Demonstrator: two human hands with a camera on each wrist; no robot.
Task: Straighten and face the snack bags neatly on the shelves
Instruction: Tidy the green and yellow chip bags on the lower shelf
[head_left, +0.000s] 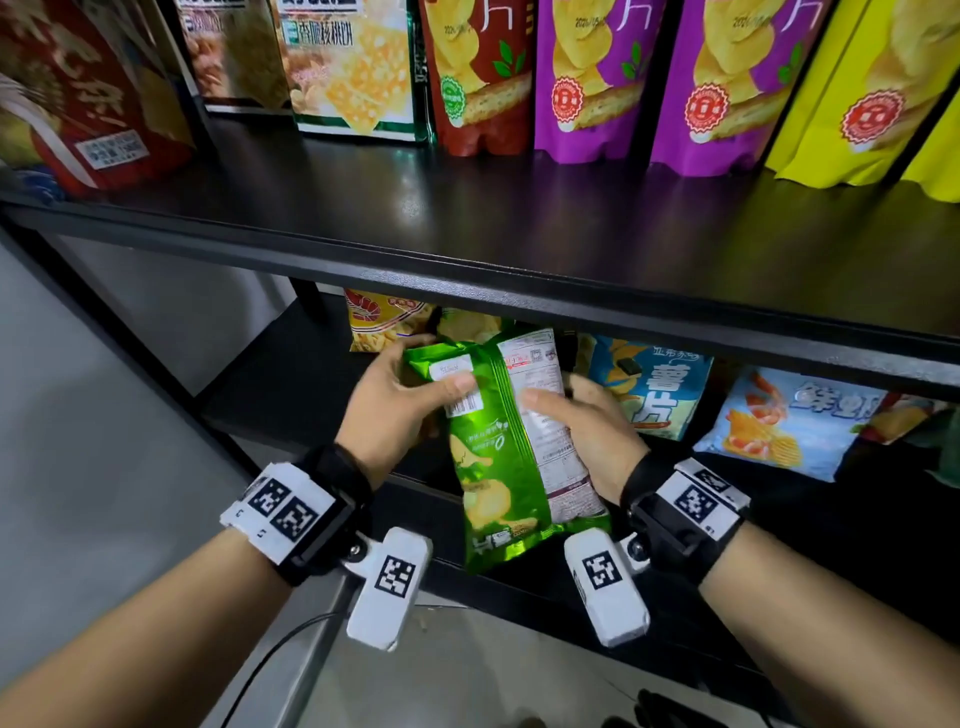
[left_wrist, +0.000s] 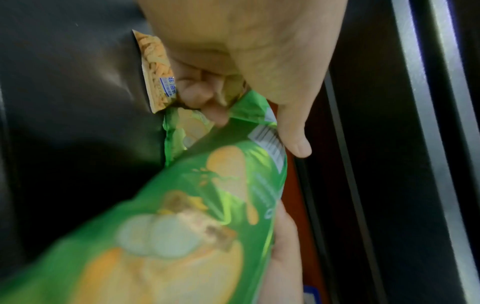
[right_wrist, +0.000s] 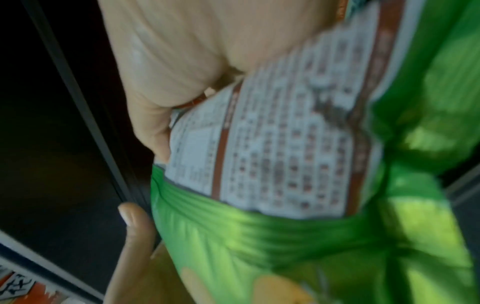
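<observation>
Both hands hold a green chip bag (head_left: 511, 447) in front of the lower shelf (head_left: 291, 384), its printed back side up and its long axis pointing toward me. My left hand (head_left: 400, 400) grips the bag's upper left part, thumb across the barcode label, fingers curled behind. My right hand (head_left: 582, 431) grips the right edge, thumb on the white text panel. In the left wrist view the green chip bag (left_wrist: 213, 205) fills the lower frame under my left hand (left_wrist: 249, 98). The right wrist view is blurred: the green chip bag (right_wrist: 298, 164) lies against my right hand (right_wrist: 161, 102).
On the lower shelf stand a yellow shrimp-snack bag (head_left: 382, 317), a blue chip bag (head_left: 654, 389) and a light-blue shrimp-chip bag (head_left: 789, 421) lying flat. The upper shelf (head_left: 519, 223) carries upright red (head_left: 475, 73), purple (head_left: 592, 78) and yellow bags (head_left: 862, 88). Its front rail overhangs the lower bags.
</observation>
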